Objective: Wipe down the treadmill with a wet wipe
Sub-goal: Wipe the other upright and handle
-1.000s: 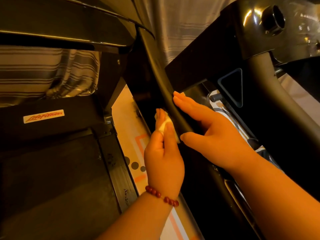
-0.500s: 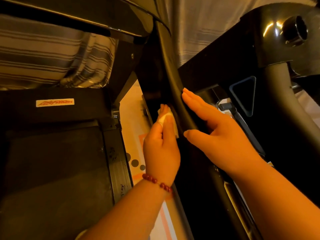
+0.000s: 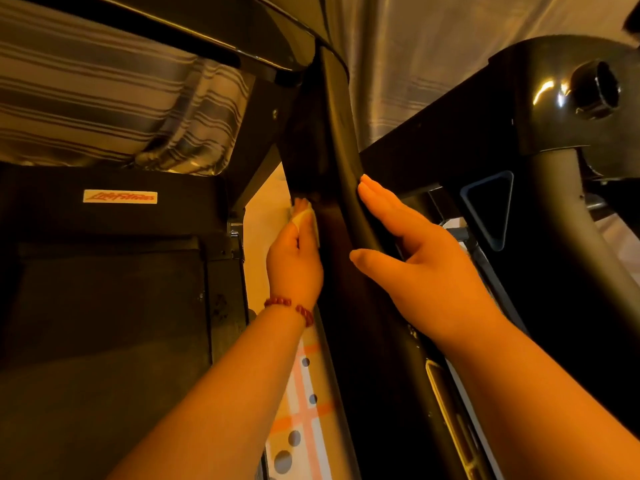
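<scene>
Wipe (image 3: 309, 219) pinched in upright left hand (image 3: 294, 268).

Pale floor (image 3: 263, 209), orange stripes and dots (image 3: 304, 414), black treadmill (image 3: 104, 306) on it

The treadmill post (image 3: 334, 150) stands between the two hands. The left hand (image 3: 294, 265) is on the post's left side and holds the wet wipe (image 3: 306, 218) against it. The right hand (image 3: 426, 268) lies flat on the post's right side. Left of the left hand is the belt (image 3: 104, 323). Past the belt is a label (image 3: 120, 196), and a curtain (image 3: 104, 109) hangs behind it. Under the left wrist, the floor (image 3: 304, 410) shows between belt and post. Right of the right hand is a triangle hole (image 3: 491, 209), with a knob (image 3: 595, 88) above it.
</scene>
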The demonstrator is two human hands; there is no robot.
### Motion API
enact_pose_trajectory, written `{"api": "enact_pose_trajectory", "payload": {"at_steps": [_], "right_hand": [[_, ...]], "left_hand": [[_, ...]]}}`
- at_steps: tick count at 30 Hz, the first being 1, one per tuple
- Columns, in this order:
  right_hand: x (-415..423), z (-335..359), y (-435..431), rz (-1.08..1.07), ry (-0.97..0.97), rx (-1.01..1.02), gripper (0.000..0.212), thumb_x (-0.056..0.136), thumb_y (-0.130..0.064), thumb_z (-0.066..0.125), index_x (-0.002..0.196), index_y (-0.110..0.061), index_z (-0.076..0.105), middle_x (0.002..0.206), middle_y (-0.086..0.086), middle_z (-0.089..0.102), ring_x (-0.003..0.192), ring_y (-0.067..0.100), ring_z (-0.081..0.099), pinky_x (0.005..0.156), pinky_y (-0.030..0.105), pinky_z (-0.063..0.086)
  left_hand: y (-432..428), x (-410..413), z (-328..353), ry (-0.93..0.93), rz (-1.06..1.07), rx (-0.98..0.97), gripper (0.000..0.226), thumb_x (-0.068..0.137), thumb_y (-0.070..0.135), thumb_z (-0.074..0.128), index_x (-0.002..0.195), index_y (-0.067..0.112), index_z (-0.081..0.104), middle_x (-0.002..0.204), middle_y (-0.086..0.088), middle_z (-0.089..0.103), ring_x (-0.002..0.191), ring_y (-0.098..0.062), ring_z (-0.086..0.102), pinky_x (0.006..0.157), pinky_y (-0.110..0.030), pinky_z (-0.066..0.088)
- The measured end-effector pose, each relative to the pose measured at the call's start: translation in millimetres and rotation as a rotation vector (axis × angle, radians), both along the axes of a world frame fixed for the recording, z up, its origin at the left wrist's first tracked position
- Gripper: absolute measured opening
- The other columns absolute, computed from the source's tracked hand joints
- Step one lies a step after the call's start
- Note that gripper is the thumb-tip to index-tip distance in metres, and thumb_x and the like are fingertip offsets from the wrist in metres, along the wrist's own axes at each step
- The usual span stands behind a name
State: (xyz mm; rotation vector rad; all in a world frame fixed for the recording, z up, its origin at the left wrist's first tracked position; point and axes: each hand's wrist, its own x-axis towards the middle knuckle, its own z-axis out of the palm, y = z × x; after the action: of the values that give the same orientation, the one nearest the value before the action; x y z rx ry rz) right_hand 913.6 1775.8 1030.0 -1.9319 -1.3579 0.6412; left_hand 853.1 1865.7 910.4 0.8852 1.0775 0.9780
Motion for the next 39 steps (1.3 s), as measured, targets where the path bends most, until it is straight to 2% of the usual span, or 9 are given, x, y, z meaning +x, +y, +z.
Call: {"api": "enact_pose_trajectory", "payload": {"at_steps": [3,6,12,17,23,27,33,36,39], "right_hand": [[0,0,1,0.004,-0.001,-0.001,0.068,0.085,-0.011,0.067,0.137,-0.046,0.042,0.136,-0.042,0.039,0.127,-0.023,0.03,0.102,0.008,0.037],[1,-1,1,0.015,0.018,0.005,0.068,0.084,-0.008,0.067,0.138,-0.044,0.044,0.137,-0.04,0.04,0.125,-0.024,0.031,0.09,-0.002,0.036],[3,-2,1,0.015,-0.005,-0.001,0.069,0.083,-0.01,0.068,0.138,-0.044,0.044,0.137,-0.041,0.039,0.125,-0.025,0.028,0.092,-0.004,0.031],[3,-3,1,0.005,0.006,0.016,0.069,0.083,-0.009,0.068,0.137,-0.044,0.044,0.137,-0.038,0.041,0.121,-0.028,0.03,0.088,-0.006,0.031],[4,-4,1,0.005,-0.015,0.012,0.07,0.082,-0.01,0.068,0.137,-0.044,0.043,0.138,-0.037,0.041,0.123,-0.028,0.028,0.086,-0.007,0.03],[0,-2,1,-0.006,-0.031,0.002,0.069,0.083,-0.012,0.068,0.138,-0.045,0.042,0.138,-0.038,0.04,0.126,-0.024,0.028,0.097,-0.001,0.031],[-3,2,-1,-0.034,-0.026,-0.024,0.069,0.082,-0.013,0.069,0.137,-0.046,0.043,0.136,-0.038,0.041,0.127,-0.02,0.033,0.097,0.005,0.037],[-3,8,-7,-0.04,0.034,-0.062,0.07,0.082,-0.012,0.07,0.137,-0.046,0.044,0.138,-0.033,0.044,0.123,-0.012,0.044,0.092,0.016,0.048],[-2,12,-21,-0.024,0.059,-0.1,0.07,0.083,-0.011,0.068,0.14,-0.042,0.043,0.141,-0.026,0.046,0.124,-0.004,0.049,0.096,0.028,0.051]], "left_hand": [[5,4,-7,-0.058,0.009,-0.013,0.035,0.1,0.033,0.045,0.124,0.016,0.063,0.12,0.0,0.065,0.117,-0.013,0.057,0.096,-0.025,0.049],[-24,-3,2,-0.134,0.028,0.046,0.031,0.099,0.032,0.046,0.125,0.025,0.063,0.121,0.011,0.064,0.114,0.0,0.056,0.09,-0.011,0.047],[3,4,-15,-0.027,0.018,0.068,0.034,0.101,0.026,0.043,0.131,0.019,0.058,0.123,0.013,0.061,0.123,-0.01,0.052,0.095,-0.014,0.045],[-4,8,-12,-0.099,0.079,-0.078,0.033,0.099,0.036,0.047,0.12,0.02,0.066,0.115,0.001,0.067,0.112,-0.012,0.06,0.098,-0.039,0.05],[-17,1,-17,-0.077,0.032,-0.084,0.036,0.099,0.038,0.046,0.127,0.023,0.061,0.125,0.0,0.063,0.12,-0.016,0.056,0.101,-0.042,0.047],[0,6,-11,-0.064,0.049,-0.176,0.037,0.099,0.04,0.045,0.122,0.02,0.065,0.114,-0.003,0.067,0.111,-0.018,0.061,0.096,-0.041,0.051],[-72,-25,21,-0.193,-0.07,0.033,0.034,0.094,0.039,0.044,0.126,0.044,0.052,0.134,0.016,0.055,0.122,0.003,0.049,0.096,-0.019,0.048],[-51,-23,37,-0.114,-0.076,0.132,0.035,0.097,0.041,0.041,0.131,0.042,0.049,0.135,0.003,0.057,0.125,-0.01,0.05,0.102,-0.035,0.046],[-44,-19,47,-0.147,-0.03,0.166,0.036,0.101,0.032,0.04,0.136,0.032,0.048,0.14,0.006,0.052,0.128,-0.008,0.047,0.103,-0.031,0.042]]}}
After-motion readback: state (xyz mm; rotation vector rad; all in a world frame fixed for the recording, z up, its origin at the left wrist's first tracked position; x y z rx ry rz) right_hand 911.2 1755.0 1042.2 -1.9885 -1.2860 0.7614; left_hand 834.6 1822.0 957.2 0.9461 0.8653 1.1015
